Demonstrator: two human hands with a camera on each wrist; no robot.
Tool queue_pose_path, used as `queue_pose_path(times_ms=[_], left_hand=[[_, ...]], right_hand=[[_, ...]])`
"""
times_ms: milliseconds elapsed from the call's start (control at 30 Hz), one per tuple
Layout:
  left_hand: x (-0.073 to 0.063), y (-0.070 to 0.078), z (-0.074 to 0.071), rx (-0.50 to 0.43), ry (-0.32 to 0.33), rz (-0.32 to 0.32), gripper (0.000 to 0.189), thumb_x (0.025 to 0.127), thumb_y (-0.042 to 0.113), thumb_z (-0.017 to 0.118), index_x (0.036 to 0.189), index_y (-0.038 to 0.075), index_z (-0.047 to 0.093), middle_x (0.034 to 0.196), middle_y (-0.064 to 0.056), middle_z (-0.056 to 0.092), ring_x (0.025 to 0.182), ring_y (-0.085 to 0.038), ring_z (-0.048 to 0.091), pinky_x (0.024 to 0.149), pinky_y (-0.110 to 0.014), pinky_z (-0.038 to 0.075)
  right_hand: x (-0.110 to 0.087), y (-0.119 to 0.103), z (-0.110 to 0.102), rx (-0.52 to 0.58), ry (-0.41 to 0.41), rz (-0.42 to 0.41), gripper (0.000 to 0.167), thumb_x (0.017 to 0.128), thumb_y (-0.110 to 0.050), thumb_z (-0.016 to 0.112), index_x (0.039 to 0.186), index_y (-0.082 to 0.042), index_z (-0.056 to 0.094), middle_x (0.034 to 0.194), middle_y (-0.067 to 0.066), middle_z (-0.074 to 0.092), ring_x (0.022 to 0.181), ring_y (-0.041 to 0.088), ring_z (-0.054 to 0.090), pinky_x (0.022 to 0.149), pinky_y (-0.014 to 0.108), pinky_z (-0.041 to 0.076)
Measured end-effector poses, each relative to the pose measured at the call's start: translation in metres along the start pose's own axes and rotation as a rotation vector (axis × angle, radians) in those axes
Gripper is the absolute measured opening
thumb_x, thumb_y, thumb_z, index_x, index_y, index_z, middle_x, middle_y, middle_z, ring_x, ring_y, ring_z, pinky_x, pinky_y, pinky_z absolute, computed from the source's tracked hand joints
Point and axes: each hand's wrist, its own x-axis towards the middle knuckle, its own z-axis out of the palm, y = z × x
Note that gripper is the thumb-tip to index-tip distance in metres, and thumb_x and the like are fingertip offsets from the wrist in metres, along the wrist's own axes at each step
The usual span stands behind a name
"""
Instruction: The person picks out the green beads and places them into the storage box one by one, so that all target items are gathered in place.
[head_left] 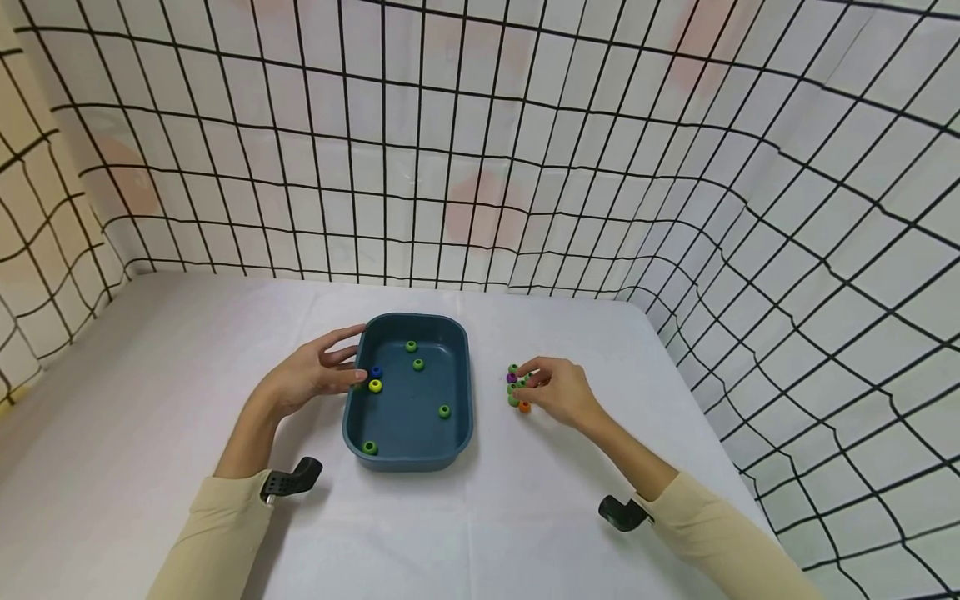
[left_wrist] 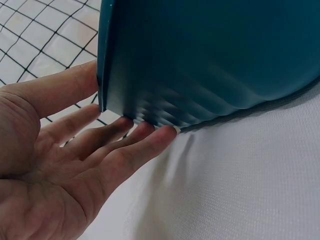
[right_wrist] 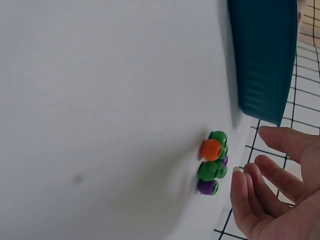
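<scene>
The blue tray [head_left: 408, 464] lies on a white cloth [head_left: 495, 533]. The left hand [head_left: 315, 371] is at the left wall of this tray: its thumb goes over the rim, and the other fingers, almost straight and a little spread, stay outside the wall, so that it holds the edge lightly. The tip of the thumb is hidden behind the rim in the left wrist view, where the tray itself is cut off by the frame.

Inside the tray there are four green beads [head_left: 418, 364], well apart from each other, and near the left wall a blue bead [head_left: 376, 372] just beside a yellow bead [head_left: 375, 386]. Something small and greenish shows partly under the thumb; I cannot tell it surely.

To the right of the tray a close group of loose beads [right_wrist: 209, 171] rests on the cloth: several green, an orange bead [head_left: 524, 407] and two purple. The right hand [head_left: 555, 390] is over this group and covers some of it, so the exact number is difficult to count. Its fingers are bent softly, with a gap to the thumb, and I see nothing held between them. Behind the tray stands a black net [head_left: 385, 150], cut off at the top.
</scene>
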Motion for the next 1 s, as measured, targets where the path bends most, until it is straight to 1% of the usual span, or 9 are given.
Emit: queue_pose_path(times_ms=[200, 333, 433, 667, 867, 1000], left_hand=[[-0.001, 0.0, 0.0, -0.009, 0.003, -0.001, 0.089, 0.093, 0.008, 0.073, 0.164, 0.019, 0.021, 0.164, -0.026, 0.026, 0.138, -0.044, 0.049, 0.1, -0.045, 0.054], [-0.001, 0.0, 0.0, -0.004, 0.003, -0.002, 0.089, 0.093, 0.009, 0.074, 0.164, 0.019, 0.021, 0.164, -0.026, 0.026, 0.138, -0.045, 0.049, 0.101, -0.045, 0.054], [-0.001, 0.001, 0.0, -0.001, 0.001, -0.002, 0.089, 0.093, 0.01, 0.074, 0.164, 0.019, 0.021, 0.164, -0.026, 0.026, 0.138, -0.045, 0.049, 0.101, -0.046, 0.054], [-0.001, 0.001, 0.0, 0.004, -0.002, 0.003, 0.09, 0.093, 0.01, 0.074, 0.164, 0.019, 0.02, 0.164, -0.025, 0.027, 0.138, -0.044, 0.049, 0.101, -0.045, 0.054], [0.0, 0.001, 0.0, 0.004, -0.006, 0.007, 0.089, 0.093, 0.009, 0.073, 0.164, 0.02, 0.02, 0.163, -0.025, 0.028, 0.136, -0.044, 0.051, 0.101, -0.046, 0.054], [0.0, 0.001, 0.0, 0.01, -0.004, 0.007, 0.088, 0.094, 0.009, 0.073, 0.164, 0.02, 0.02, 0.163, -0.025, 0.028, 0.136, -0.044, 0.051, 0.102, -0.046, 0.053]], right_hand=[[-0.004, 0.012, 0.0, 0.003, -0.008, 0.03, 0.028, 0.083, -0.019, 0.082, 0.109, -0.009, 0.076, 0.084, 0.002, 0.075, 0.075, 0.015, 0.065, 0.059, 0.028, 0.049], [-0.007, 0.018, 0.002, -0.001, -0.012, 0.03, 0.028, 0.081, -0.019, 0.084, 0.107, -0.01, 0.076, 0.084, 0.003, 0.074, 0.074, 0.014, 0.065, 0.059, 0.029, 0.05], [-0.008, 0.02, 0.003, -0.006, -0.016, 0.021, 0.027, 0.08, -0.017, 0.085, 0.105, -0.01, 0.077, 0.083, 0.003, 0.073, 0.072, 0.014, 0.063, 0.059, 0.029, 0.049], [-0.01, 0.023, 0.004, -0.022, -0.031, 0.023, 0.025, 0.079, -0.008, 0.081, 0.103, -0.01, 0.077, 0.082, 0.003, 0.07, 0.072, 0.016, 0.059, 0.06, 0.029, 0.047], [-0.011, 0.026, 0.007, -0.043, -0.033, 0.024, 0.021, 0.079, -0.007, 0.08, 0.099, -0.012, 0.078, 0.08, 0.001, 0.071, 0.072, 0.014, 0.062, 0.064, 0.029, 0.049], [-0.011, 0.028, 0.009, -0.035, -0.026, 0.018, 0.02, 0.079, -0.007, 0.08, 0.097, -0.012, 0.079, 0.078, 0.001, 0.072, 0.072, 0.014, 0.063, 0.066, 0.029, 0.05]])
